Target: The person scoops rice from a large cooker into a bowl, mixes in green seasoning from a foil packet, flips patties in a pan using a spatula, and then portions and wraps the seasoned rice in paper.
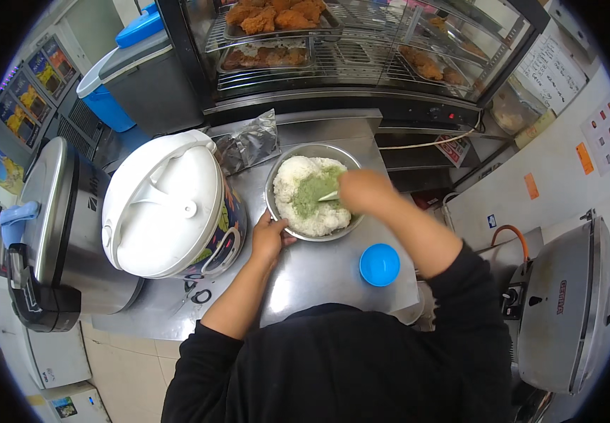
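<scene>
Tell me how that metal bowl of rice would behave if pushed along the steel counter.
The metal bowl would probably slide easily, smooth metal on a smooth steel counter; the left hand grips its rim. Heaped with white rice, it likely feels heavy. Its rounded wall suggests it could rock or tip.

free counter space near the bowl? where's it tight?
Bare steel lies between the bowl, the blue lid and the person's body. Tight on the left: the left hand grips the rim beside the rice cooker, foil bag behind. The right hand stirs.
</scene>
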The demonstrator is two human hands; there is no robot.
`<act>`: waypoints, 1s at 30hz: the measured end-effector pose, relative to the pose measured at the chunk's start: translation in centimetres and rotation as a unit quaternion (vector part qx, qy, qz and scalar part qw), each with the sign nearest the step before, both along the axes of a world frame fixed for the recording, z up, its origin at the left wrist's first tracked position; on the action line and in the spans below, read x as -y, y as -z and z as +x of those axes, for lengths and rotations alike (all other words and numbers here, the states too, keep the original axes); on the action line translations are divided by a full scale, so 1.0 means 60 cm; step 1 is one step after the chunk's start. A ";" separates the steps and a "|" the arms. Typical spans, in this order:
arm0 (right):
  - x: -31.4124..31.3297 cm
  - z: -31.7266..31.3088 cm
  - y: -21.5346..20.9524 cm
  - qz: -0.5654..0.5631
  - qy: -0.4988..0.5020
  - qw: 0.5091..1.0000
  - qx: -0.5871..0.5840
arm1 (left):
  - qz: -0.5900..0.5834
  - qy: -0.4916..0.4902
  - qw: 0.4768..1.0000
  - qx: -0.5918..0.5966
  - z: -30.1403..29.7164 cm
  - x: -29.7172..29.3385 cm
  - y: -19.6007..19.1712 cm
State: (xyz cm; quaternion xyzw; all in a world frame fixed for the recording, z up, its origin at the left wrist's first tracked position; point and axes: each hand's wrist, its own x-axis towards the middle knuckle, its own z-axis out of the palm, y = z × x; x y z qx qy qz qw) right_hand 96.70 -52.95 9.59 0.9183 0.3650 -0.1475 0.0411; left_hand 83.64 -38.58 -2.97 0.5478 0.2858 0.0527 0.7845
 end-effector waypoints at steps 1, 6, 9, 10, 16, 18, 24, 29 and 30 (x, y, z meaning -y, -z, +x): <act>-0.004 0.029 -0.014 -0.030 -0.010 0.999 -0.017 | -0.018 -0.015 1.000 -0.003 -0.003 0.009 -0.008; 0.018 -0.025 -0.140 0.030 -0.048 0.998 -0.031 | -0.073 -0.043 0.996 0.004 -0.063 0.012 -0.020; 0.009 -0.076 -0.079 0.020 -0.042 0.999 -0.002 | -0.094 -0.055 0.994 0.017 -0.082 0.024 -0.014; 0.013 -0.102 -0.030 0.038 -0.045 0.998 -0.006 | -0.096 -0.049 0.994 0.017 -0.086 0.029 -0.013; 0.033 -0.219 0.019 0.068 -0.036 0.995 -0.057 | -0.095 -0.067 0.993 0.021 -0.150 0.042 -0.009; 0.057 -0.203 -0.013 0.099 -0.041 0.993 -0.040 | -0.097 -0.079 0.992 0.017 -0.175 0.046 -0.020; 0.018 -0.223 -0.041 0.131 -0.010 0.991 0.016 | -0.102 -0.026 0.993 0.057 -0.230 0.051 -0.009; 0.035 -0.341 0.021 0.083 -0.070 0.994 -0.021 | -0.135 -0.052 0.989 0.020 -0.253 0.035 -0.025; 0.043 -0.349 0.005 0.082 -0.073 0.994 -0.026 | -0.142 -0.069 0.987 0.018 -0.265 0.031 -0.028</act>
